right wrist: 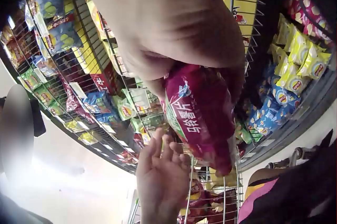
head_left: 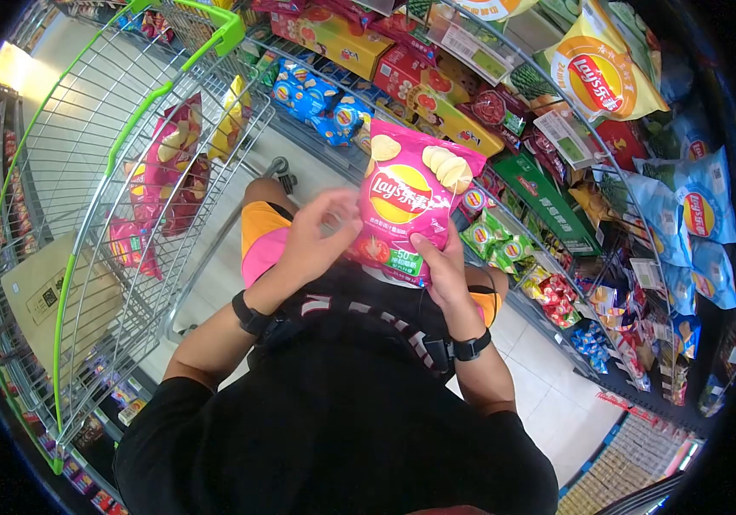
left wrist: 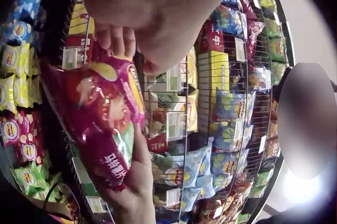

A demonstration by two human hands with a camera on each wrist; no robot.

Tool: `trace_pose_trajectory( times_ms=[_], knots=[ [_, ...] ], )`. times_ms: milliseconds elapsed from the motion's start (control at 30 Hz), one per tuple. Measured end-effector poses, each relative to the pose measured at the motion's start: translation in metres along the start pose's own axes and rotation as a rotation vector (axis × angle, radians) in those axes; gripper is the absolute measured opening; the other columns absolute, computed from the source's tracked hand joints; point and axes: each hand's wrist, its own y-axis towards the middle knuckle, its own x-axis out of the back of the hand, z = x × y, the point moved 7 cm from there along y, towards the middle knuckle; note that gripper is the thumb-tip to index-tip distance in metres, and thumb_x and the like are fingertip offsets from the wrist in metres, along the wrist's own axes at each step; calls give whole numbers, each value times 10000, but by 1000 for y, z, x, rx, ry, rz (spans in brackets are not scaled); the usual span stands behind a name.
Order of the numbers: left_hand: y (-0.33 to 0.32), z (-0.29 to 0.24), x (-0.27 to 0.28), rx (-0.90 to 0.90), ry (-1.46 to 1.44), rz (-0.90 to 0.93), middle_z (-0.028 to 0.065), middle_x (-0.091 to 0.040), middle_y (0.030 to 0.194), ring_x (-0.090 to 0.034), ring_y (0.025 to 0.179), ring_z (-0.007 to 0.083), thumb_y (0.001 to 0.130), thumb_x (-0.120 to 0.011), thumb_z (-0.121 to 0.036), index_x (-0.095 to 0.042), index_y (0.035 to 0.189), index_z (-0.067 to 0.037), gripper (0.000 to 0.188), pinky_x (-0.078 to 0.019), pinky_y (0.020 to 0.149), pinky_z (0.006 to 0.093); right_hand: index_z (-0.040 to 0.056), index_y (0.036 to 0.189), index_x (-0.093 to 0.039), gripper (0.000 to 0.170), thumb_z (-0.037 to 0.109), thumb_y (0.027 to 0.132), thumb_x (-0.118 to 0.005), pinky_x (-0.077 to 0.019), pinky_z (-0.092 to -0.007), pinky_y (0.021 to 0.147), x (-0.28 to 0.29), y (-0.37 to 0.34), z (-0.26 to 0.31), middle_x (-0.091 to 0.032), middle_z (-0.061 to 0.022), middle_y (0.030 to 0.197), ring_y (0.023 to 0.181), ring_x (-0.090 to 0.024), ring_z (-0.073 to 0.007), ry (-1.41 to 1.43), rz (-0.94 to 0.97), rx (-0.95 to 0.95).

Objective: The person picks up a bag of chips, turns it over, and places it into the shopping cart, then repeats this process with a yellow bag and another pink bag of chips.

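Note:
A pink bag of Lay's potato chips point(head_left: 411, 202) is held upright in front of my lap, its printed front facing me. My right hand point(head_left: 443, 268) grips its lower right side, thumb across the front and the other fingers hidden behind. In the right wrist view, the same chip bag point(right wrist: 200, 113) hangs below that hand. My left hand point(head_left: 323, 236) is raised by the bag's left edge, slightly blurred. Seen from the right wrist, this left hand point(right wrist: 164, 174) has its palm turned up and its fingers loosely extended, holding nothing.
On the left stands a shopping cart point(head_left: 115, 163) with green trim, holding pink chip bags point(head_left: 166, 167), a yellow bag point(head_left: 231, 116) and a brown paper bag point(head_left: 63, 287). Snack shelves point(head_left: 557, 137) line the right, including blue chip bags point(head_left: 698, 215). Pale floor tiles point(head_left: 548, 412) show lower right.

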Motion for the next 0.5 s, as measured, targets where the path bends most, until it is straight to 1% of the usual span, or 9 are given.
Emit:
trace_pose_trajectory(
  times_ms=[100,133,200,233,300,333,433,467,500],
  knots=[
    [-9,-20,-23,-7,-15,203,58,-513,1152,-521,1034,118,835,-680,-64,-502,1263,-65,463,-470,830,272,-4,1364,-324,692,34,795,-718,-460,-320,947,1,0,-3,-557,-103,1210,1104,-561,-191,-156,-21,65],
    [-10,-27,-28,-20,-36,202,58,-519,1156,-521,1039,127,832,-691,-83,-454,1321,-74,543,-463,871,286,-3,1377,-309,723,33,784,-723,-451,-329,959,-4,-1,-1,-532,-111,1239,1131,-543,-198,-191,14,102],
    [-9,-21,-25,-35,-50,130,64,-514,1187,-517,1072,146,817,-715,-117,-394,1365,-81,636,-452,907,302,0,1402,-279,786,30,762,-734,-432,-347,984,-14,-7,5,-482,-128,1296,1185,-506,-210,-258,80,177],
    [-9,-19,-23,-41,-58,96,67,-512,1203,-516,1088,155,809,-727,-134,-365,1387,-84,684,-446,925,310,7,1414,-269,807,29,756,-735,-420,-359,997,-22,-9,7,-450,-133,1325,1217,-475,-214,-246,133,205],
    [-6,-19,-20,-44,-111,35,112,-493,1246,-510,1134,178,784,-753,-150,-323,1395,-60,752,-447,942,335,20,1437,-248,849,28,743,-738,-395,-384,1023,-36,-16,13,-387,-143,1383,1282,-412,-221,-222,236,260],
    [-5,-19,-17,-45,-137,2,134,-483,1267,-507,1158,189,772,-765,-157,-302,1400,-48,788,-448,951,347,43,1445,-264,848,29,741,-737,-379,-406,1037,-39,-20,14,-360,-125,1408,1326,-356,-228,-238,259,254],
    [0,-18,-9,-82,-153,-48,130,-494,1286,-499,1192,188,759,-774,-150,-309,1384,-31,788,-440,968,350,51,1427,-324,795,28,745,-733,-382,-403,1035,-53,-32,20,-355,-99,1418,1339,-341,-227,-400,396,340],
    [1,-20,-4,-121,-203,-92,107,-537,1236,-531,1144,168,776,-755,-118,-342,1355,-19,718,-443,968,338,45,1384,-392,715,26,752,-726,-394,-394,1024,-57,-34,25,-360,-89,1414,1334,-343,-220,-424,426,341],
    [3,-18,-2,-83,-228,-85,103,-545,1225,-538,1132,163,783,-749,-110,-354,1345,-16,693,-444,966,334,43,1370,-405,696,26,753,-727,-392,-389,1024,-49,-30,25,-376,-88,1400,1320,-361,-218,-406,384,332]
  ],
)
